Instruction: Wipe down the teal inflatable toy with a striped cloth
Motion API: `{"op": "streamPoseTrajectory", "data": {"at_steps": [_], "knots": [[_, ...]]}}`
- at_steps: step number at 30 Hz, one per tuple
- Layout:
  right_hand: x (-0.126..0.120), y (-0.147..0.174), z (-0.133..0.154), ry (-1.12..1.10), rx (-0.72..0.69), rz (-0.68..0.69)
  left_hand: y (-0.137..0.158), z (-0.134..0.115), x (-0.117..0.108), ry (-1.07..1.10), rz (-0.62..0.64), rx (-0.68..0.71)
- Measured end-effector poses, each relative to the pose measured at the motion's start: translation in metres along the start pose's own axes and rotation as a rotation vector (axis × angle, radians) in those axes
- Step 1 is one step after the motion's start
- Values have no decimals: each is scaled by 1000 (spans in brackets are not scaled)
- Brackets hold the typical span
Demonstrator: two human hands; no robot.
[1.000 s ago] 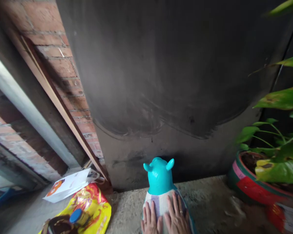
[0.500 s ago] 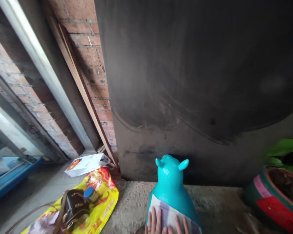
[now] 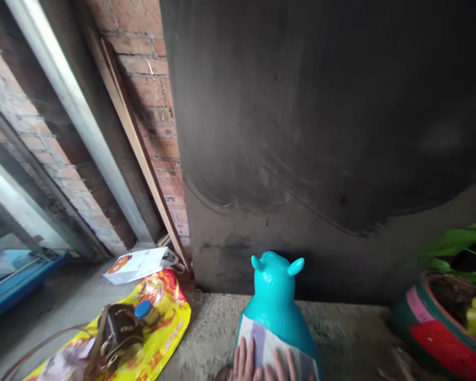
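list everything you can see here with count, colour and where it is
toy animal: 1, turquoise, bottom centre on the concrete floor, facing the wall
cloth: 1, white with purple stripes, draped over the toy's back
wall: 1, dark grey, filling centre and right
brick pillar: 1, red, left of the wall
paper bag: 1, white with orange print, lying at the pillar's foot
plastic bag: 1, yellow and red, bottom left
handbag: 1, brown, on the plastic bag
plant pot: 1, green, red and pink, bottom right
left hand: fingers flat on the cloth
right hand: fingers flat on the cloth
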State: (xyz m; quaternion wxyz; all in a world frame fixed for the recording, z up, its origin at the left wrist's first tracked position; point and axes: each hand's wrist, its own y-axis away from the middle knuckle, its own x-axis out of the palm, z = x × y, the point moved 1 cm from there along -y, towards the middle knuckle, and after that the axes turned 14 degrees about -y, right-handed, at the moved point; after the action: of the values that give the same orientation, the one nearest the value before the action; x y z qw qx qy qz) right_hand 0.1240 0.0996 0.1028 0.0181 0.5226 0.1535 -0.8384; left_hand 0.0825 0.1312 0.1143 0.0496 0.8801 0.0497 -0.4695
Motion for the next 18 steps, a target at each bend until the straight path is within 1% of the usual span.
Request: {"op": "streamPoseTrajectory", "data": {"at_steps": [1,3,5,6,7,8,9,11,13,15,16,18], "knots": [[1,-17,1,5,-3,0,13,12,5,-14,20,-38],[9,-39,0,13,-8,12,52,48,21,-37,66,-111],[22,-41,-2,19,-9,33,97,90,40,-56,117,-183],[29,-34,-3,22,-7,46,116,110,49,-68,150,-218],[36,-22,-4,24,-5,60,131,127,56,-89,195,-214],[42,-6,-5,27,-5,75,139,141,61,-105,234,-195],[48,14,-6,30,-7,92,142,151,63,-101,249,-175],[56,56,-7,35,-18,126,132,160,62,-37,240,-143],[60,92,-9,39,-39,157,112,157,55,53,211,-147],[62,114,-12,43,-87,187,99,149,49,84,221,-170],[61,119,-13,48,-109,201,97,145,47,76,228,-185],[57,128,-13,61,-143,229,106,140,46,48,244,-216]]}}
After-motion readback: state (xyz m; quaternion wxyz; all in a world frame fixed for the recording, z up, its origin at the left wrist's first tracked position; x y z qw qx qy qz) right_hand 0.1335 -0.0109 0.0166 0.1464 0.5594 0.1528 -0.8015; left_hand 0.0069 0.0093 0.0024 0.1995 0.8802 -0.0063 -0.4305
